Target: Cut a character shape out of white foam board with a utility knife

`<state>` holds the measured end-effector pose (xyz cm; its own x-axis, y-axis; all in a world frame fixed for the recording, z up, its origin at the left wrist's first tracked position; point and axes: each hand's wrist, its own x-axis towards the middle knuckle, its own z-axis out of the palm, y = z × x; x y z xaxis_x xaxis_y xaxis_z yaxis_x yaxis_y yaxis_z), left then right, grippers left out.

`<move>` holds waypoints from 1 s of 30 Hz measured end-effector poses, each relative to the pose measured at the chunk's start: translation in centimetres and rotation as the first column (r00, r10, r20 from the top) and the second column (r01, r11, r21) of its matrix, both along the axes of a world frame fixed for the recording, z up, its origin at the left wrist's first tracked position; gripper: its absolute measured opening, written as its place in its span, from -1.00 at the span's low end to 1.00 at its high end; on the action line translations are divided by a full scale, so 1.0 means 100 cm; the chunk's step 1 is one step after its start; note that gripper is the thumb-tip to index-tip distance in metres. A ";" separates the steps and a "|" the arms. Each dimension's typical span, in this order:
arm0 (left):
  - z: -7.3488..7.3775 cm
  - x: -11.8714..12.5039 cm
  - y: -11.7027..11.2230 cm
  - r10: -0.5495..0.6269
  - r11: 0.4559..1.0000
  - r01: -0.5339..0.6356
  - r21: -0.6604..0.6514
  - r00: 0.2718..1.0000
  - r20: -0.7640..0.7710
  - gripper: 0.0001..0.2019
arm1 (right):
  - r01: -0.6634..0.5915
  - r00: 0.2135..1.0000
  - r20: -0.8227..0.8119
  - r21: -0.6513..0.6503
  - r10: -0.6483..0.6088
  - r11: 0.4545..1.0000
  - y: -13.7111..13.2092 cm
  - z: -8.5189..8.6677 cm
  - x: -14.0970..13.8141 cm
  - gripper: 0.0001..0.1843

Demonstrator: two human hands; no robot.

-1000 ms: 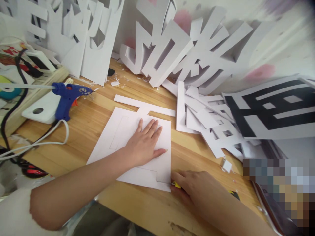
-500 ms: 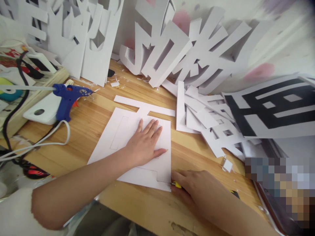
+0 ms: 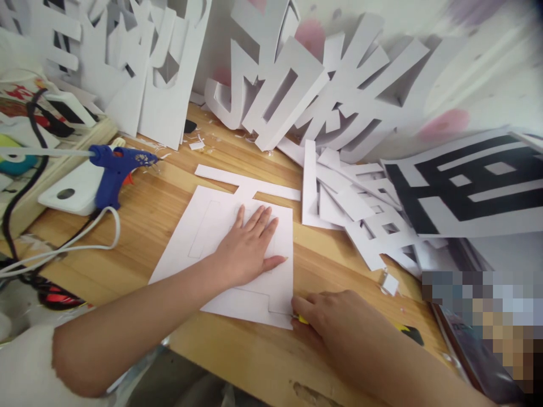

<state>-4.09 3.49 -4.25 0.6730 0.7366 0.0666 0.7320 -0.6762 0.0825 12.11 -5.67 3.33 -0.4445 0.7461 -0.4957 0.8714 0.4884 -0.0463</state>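
Note:
A white board sheet with thin drawn outlines lies on the wooden table. Flat on top of it rests my left hand, its fingers apart and pressing down. At the sheet's lower right edge, my right hand is closed around a yellow utility knife. The knife's tip meets the sheet near the end of a drawn line; most of its body is hidden by the hand, and its black and yellow back end sticks out behind. A white cut-out strip lies just beyond the sheet.
A blue glue gun with a white cord is at left. White cut-out characters stand along the wall. Cut pieces are piled at right, beside a black-printed sheet. Small scraps dot the table.
My right hand has tilted slightly, so more of the knife's back end shows. My left hand and the sheet keep their places; the view has shifted a little.

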 end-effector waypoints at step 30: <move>0.000 -0.002 0.001 -0.017 0.999 0.017 -0.034 1.000 -0.005 -0.26 | -0.098 0.975 0.192 -0.085 0.113 0.992 -0.002 0.004 -0.007 -0.61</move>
<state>-4.33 3.61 -4.26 0.6857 0.7269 0.0381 0.7210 -0.6855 0.1015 11.43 -5.92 3.78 -0.4071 0.6583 -0.6333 0.8110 0.5794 0.0810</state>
